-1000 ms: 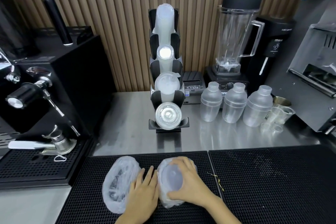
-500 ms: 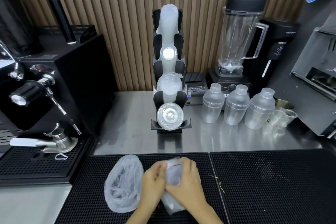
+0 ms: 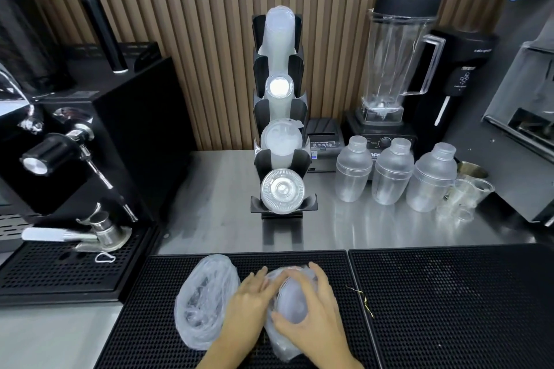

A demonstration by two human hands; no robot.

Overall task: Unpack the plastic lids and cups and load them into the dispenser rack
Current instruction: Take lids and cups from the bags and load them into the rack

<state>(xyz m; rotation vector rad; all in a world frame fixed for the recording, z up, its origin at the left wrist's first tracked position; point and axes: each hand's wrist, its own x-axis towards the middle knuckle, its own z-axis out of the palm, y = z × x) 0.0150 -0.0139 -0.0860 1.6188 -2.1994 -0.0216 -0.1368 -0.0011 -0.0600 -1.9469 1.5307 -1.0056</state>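
I am looking at thin, crinkled clear plastic bags lying on a matt black rubber mat with a fine studded texture. A brushed steel counter is throwing soft reflections beneath a glossy black plastic dispenser rack holding frosted translucent cups and ribbed clear lids. Cloudy plastic shakers are standing before ribbed wooden wall slats.

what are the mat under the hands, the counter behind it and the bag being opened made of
Mat: looks like black rubber, matte, with a fine studded grid. Counter: likely stainless steel, brushed, mirroring the dispenser rack. Bag under both hands: thin clear plastic film, crinkled and glossy.
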